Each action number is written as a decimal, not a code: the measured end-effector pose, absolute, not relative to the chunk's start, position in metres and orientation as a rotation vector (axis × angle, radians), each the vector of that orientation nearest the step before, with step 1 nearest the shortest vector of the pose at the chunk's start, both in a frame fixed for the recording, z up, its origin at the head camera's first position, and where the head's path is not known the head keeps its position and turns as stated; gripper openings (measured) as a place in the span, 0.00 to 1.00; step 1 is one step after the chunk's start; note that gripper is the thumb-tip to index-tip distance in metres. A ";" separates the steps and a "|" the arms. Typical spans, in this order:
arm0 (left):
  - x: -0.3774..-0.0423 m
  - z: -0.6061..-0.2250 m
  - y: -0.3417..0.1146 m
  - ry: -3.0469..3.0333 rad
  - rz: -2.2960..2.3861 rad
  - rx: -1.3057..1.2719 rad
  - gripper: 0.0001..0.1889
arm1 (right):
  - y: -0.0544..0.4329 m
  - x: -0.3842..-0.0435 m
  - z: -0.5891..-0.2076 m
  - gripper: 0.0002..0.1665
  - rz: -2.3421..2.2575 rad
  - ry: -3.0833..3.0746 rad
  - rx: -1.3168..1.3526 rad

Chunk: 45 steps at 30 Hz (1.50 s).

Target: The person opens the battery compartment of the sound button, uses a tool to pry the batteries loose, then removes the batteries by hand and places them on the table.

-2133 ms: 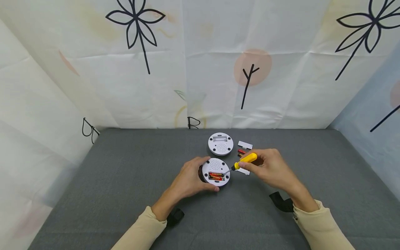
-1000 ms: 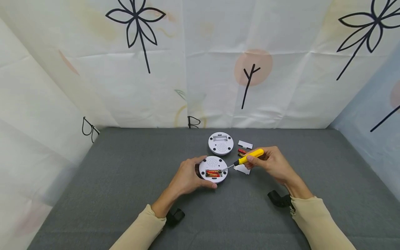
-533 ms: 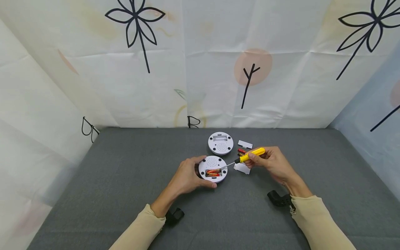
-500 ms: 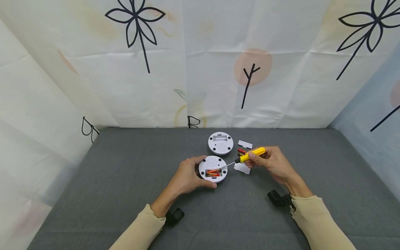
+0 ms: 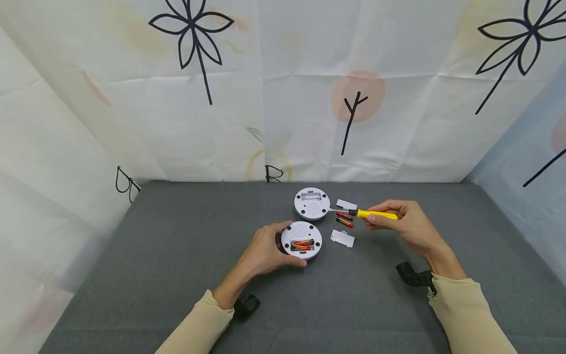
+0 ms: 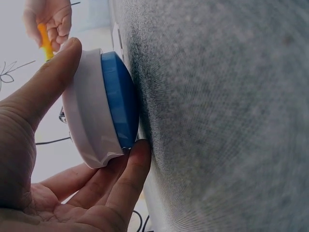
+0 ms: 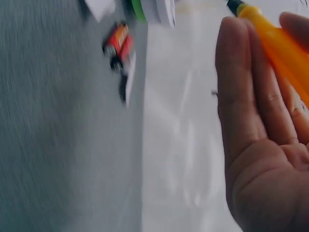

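My left hand [image 5: 263, 250] grips a round white device [image 5: 302, 231] by its rim, its underside turned up. Two red batteries [image 5: 302, 245] sit in its open compartment, one lying askew. In the left wrist view the device's lower part [image 6: 120, 99] is blue. My right hand [image 5: 404, 221] pinches a screwdriver [image 5: 376, 215] by its yellow handle, the shaft pointing left. In the head view its tip lies over or beside the edge of a second round device [image 5: 311, 203], whose compartment is bare; contact cannot be told.
Two loose red batteries [image 5: 344, 219] lie right of the devices. One white battery cover [image 5: 347, 204] is behind them and another cover [image 5: 342, 238] in front. A grey cloth [image 5: 177, 275] covers the table, and a patterned white sheet [image 5: 300, 98] hangs behind.
My right hand has drawn the screwdriver away from the held device's batteries, moving right and slightly back and turning it nearly level. The loose batteries are now uncovered. My left hand stays put.
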<state>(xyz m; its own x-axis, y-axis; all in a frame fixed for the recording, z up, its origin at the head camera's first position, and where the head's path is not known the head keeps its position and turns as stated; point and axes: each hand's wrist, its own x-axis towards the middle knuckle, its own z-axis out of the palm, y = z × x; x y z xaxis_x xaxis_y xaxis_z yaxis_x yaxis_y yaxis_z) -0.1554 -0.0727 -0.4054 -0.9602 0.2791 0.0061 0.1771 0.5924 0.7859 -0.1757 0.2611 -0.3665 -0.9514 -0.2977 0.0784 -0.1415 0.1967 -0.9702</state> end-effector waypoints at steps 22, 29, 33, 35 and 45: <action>-0.155 -0.405 -0.072 2.684 1.310 0.404 0.49 | 0.282 -0.184 -0.400 0.18 -1.152 3.107 0.425; -0.155 -0.404 -0.072 2.680 1.322 0.414 0.48 | 0.277 -0.184 -0.400 0.19 -0.983 3.103 0.401; -0.155 -0.404 -0.072 2.680 1.314 0.410 0.48 | 0.274 -0.184 -0.400 0.19 -0.966 3.078 0.403; -0.154 -0.404 -0.072 2.686 1.304 0.414 0.49 | 0.271 -0.184 -0.398 0.21 -0.943 3.089 0.382; -0.154 -0.404 -0.072 2.689 1.304 0.454 0.50 | 0.212 -0.162 -0.366 0.17 -1.146 3.131 -0.366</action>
